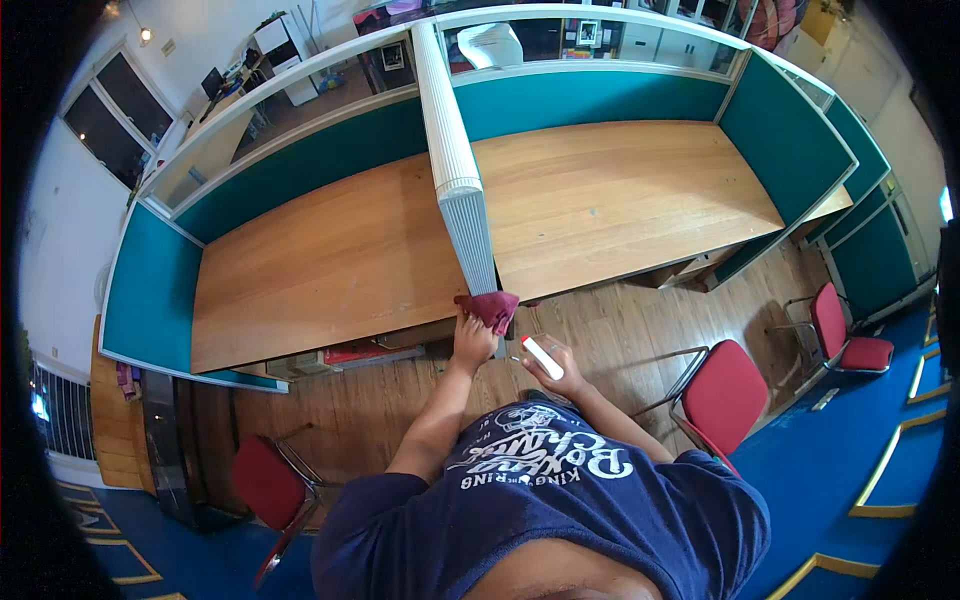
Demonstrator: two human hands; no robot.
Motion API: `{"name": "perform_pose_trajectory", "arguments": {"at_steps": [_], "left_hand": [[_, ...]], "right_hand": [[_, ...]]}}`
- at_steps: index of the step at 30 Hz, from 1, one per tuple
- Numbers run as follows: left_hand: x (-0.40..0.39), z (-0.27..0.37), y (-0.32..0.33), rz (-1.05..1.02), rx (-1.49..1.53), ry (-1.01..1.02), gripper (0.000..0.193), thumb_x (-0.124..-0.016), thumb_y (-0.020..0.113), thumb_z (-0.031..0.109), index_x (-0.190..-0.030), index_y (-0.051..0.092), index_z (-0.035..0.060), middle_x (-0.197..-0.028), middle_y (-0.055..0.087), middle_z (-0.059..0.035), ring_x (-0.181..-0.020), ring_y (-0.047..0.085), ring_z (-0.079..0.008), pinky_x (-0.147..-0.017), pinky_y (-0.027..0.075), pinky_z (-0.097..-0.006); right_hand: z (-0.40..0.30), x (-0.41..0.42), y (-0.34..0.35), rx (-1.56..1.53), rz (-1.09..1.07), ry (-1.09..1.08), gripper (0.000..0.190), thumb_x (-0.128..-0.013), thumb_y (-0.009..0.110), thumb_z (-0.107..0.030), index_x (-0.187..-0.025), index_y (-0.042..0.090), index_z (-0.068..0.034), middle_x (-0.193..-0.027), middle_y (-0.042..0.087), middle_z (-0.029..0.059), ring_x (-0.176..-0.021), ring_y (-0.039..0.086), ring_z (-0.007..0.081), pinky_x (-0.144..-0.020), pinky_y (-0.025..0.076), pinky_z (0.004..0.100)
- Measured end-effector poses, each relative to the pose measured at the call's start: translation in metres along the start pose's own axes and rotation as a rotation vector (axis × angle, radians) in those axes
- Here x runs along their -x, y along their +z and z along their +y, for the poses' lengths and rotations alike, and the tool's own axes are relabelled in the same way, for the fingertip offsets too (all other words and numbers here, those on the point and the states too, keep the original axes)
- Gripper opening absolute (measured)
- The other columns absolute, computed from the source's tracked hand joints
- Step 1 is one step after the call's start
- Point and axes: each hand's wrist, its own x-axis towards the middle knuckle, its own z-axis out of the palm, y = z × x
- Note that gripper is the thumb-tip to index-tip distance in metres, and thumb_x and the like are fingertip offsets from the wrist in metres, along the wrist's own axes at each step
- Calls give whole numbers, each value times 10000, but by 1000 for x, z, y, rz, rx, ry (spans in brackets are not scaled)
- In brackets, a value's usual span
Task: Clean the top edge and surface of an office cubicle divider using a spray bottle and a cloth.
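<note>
My left hand (474, 341) grips a dark red cloth (491, 309), pressed to the front end of a white ribbed partition post (466, 236) between two desks. Part of that hand is covered by the cloth. Lower and to the right, my right hand (559, 367) holds a white bottle (543, 358) with a red top, tilted, apart from the post. The left wooden desktop (322, 270) lies beside my left hand; the right wooden desktop (622, 202) stretches away on the other side of the post.
Teal partition panels (600, 97) with glass above enclose the desks. Red chairs stand behind me at left (271, 480) and right (724, 394), another red chair (832, 330) farther right. A box (300, 366) sits under the left desk. Wooden floor (360, 420) lies around my feet.
</note>
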Motion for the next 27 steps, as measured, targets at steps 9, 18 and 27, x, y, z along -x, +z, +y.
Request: {"name": "perform_pose_trajectory", "arguments": {"at_steps": [9,18,27], "left_hand": [[-76,13,-57,77,91,-28,403,-896,628,197,-1291,633,116,-1296,633,-199,-1244,560,-428,-1090,394,-579],[-196,42,-167,405,173,75,299,-895,658,163,-1181,678,79,-1229,641,-232,-1225,543,-482,-1113,351,-589],[-70,8,-39,201,105,-60,236,-869,663,201,-1064,724,82,-1041,686,-162,-1012,642,-383,-975,423,-583]], "right_hand": [[0,8,3,-13,-62,2,211,-895,751,-158,-1007,667,0,-936,659,171,-862,645,364,-762,520,420],[-8,5,-1,-20,-36,20,278,-899,750,-184,-1075,655,9,-927,637,180,-843,629,375,-759,513,426],[5,6,-8,38,-36,67,295,-880,755,-157,-1097,658,17,-970,664,195,-908,650,393,-796,530,424]]}}
